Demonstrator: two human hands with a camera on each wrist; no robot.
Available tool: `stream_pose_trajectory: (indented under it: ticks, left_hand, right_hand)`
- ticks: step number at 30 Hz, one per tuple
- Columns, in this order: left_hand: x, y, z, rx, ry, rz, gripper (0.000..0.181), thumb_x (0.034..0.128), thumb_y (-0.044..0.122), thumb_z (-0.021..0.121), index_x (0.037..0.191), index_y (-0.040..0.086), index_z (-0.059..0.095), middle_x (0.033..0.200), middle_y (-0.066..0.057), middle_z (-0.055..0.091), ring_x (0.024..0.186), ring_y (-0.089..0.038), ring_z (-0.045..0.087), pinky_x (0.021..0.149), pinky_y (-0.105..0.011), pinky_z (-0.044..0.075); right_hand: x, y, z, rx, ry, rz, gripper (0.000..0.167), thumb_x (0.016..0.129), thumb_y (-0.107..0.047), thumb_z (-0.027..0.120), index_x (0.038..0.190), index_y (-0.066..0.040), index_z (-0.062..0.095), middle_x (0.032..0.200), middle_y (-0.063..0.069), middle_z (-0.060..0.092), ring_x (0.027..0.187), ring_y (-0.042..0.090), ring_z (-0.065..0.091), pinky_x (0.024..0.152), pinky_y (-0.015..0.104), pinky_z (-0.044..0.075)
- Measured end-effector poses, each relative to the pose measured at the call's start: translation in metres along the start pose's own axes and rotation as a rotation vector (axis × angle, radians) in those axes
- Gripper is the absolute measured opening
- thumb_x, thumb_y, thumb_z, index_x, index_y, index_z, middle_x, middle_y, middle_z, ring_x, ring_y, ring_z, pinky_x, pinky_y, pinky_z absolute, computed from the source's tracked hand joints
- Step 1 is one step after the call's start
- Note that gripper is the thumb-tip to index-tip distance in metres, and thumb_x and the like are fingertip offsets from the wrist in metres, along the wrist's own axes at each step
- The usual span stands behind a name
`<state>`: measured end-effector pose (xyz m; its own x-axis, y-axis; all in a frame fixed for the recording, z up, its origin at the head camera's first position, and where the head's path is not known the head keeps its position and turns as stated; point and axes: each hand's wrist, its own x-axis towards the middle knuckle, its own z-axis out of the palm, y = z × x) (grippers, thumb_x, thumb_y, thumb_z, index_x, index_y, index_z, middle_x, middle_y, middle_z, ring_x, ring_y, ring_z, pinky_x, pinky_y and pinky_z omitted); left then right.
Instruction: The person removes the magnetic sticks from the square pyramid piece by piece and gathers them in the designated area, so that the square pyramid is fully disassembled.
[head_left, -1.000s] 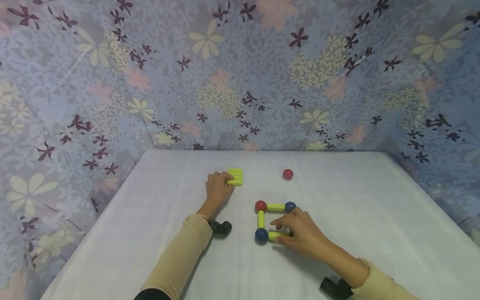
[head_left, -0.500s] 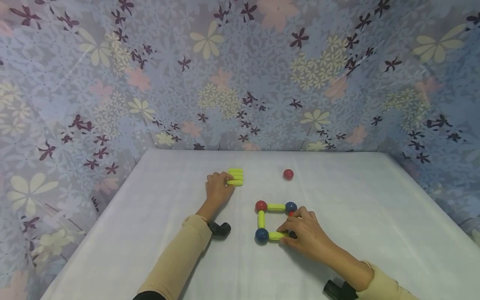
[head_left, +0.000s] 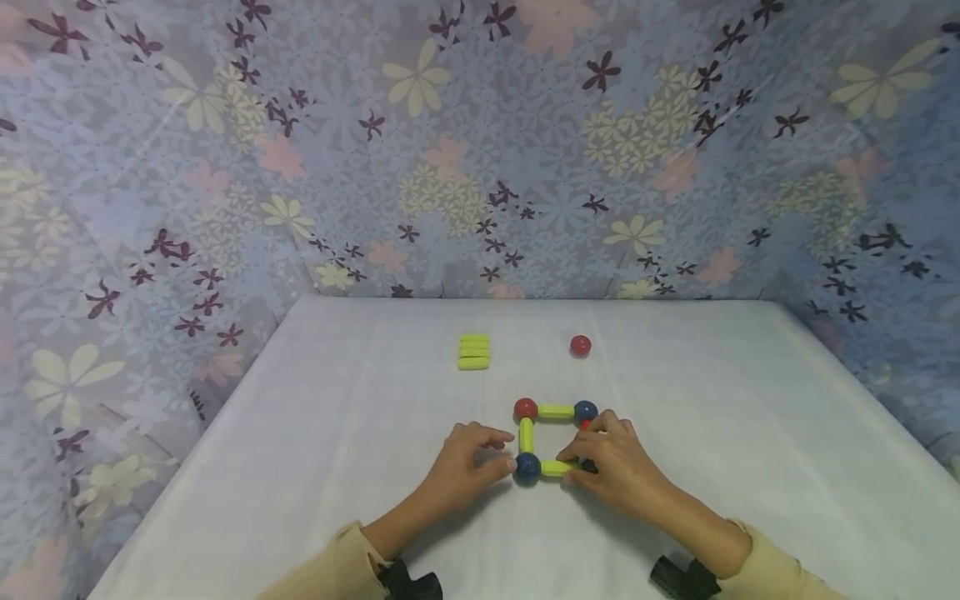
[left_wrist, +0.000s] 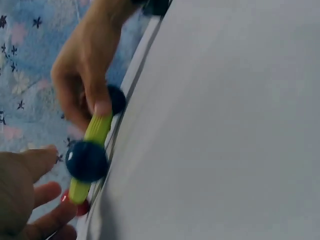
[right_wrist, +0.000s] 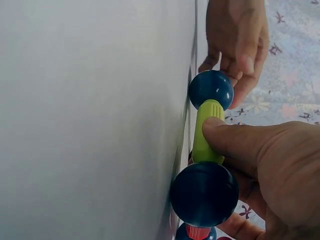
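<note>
A square of balls and magnetic rods lies in the head view. At its near-left corner is a blue ball (head_left: 527, 468), and a red ball (head_left: 526, 409) marks the far-left one. My right hand (head_left: 622, 468) pinches the near yellow-green rod (right_wrist: 201, 140) between thumb and fingers, beside another dark blue ball (right_wrist: 205, 195). Beyond that hand, a red rod (head_left: 585, 424) partly shows below the far-right blue ball (head_left: 586, 411). My left hand (head_left: 467, 467) is at the near-left ball, fingers loosely spread; whether its thumb touches the ball I cannot tell.
Several spare yellow-green rods (head_left: 473, 352) lie side by side farther back on the white table (head_left: 360, 375). A loose red ball (head_left: 581, 346) sits to their right. Flower-patterned cloth (head_left: 480, 150) rises behind the table.
My left hand has left the spare rods and come nearer, down to the square's near-left ball. The right hand's fingers have closed onto the near rod.
</note>
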<state>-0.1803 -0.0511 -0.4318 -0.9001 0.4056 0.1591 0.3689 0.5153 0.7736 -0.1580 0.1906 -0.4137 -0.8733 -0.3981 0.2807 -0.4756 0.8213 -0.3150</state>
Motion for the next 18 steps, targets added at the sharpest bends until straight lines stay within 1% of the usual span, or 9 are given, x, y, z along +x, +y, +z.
stream_pose_trajectory:
  ticks: [3,6,9,13,18]
  left_hand:
    - [-0.009,0.004,0.007,-0.006,0.007,0.022,0.040,0.0801,0.034,0.072,0.116,0.018,0.064,0.105,0.001,0.065,0.095,-0.016,0.047,0.080,-0.026,0.034]
    - [-0.012,0.005,0.013,0.016,0.019,0.036,0.042,0.0763,0.032,0.076,0.116,0.021,0.065,0.104,0.005,0.063,0.095,-0.014,0.046,0.083,-0.027,0.032]
    - [-0.012,0.005,0.017,0.052,0.036,0.054,0.041,0.0748,0.031,0.077,0.114,0.024,0.065,0.101,0.007,0.061,0.094,-0.012,0.045,0.084,-0.028,0.031]
    - [-0.012,0.006,0.019,0.103,0.065,0.075,0.039,0.0733,0.032,0.078,0.110,0.024,0.066,0.095,0.007,0.060,0.089,-0.009,0.045,0.081,-0.027,0.032]
    - [-0.010,0.006,0.024,0.153,0.087,0.068,0.037,0.0715,0.032,0.080,0.105,0.024,0.066,0.094,0.007,0.061,0.088,-0.008,0.045,0.081,-0.030,0.033]
  right_hand:
    - [0.001,-0.002,0.000,0.005,0.001,-0.026,0.020,0.068,-0.026,0.082,0.086,-0.028,0.074,0.083,-0.020,0.069,0.094,0.009,0.042,0.080,0.034,0.031]
    - [0.001,-0.004,0.002,0.006,-0.003,-0.038,0.020,0.068,-0.026,0.082,0.087,-0.027,0.074,0.083,-0.020,0.069,0.094,0.008,0.042,0.081,0.034,0.032]
    - [0.002,-0.005,0.003,0.003,-0.001,-0.033,0.020,0.068,-0.026,0.082,0.087,-0.026,0.074,0.083,-0.020,0.069,0.094,0.008,0.041,0.080,0.034,0.032]
    - [0.003,-0.007,0.003,-0.002,-0.003,-0.020,0.019,0.069,-0.026,0.082,0.086,-0.027,0.074,0.083,-0.020,0.069,0.094,0.008,0.041,0.080,0.032,0.031]
    - [0.003,-0.008,0.003,-0.012,0.000,-0.032,0.019,0.069,-0.025,0.082,0.086,-0.027,0.074,0.083,-0.020,0.069,0.093,0.008,0.042,0.078,0.032,0.031]
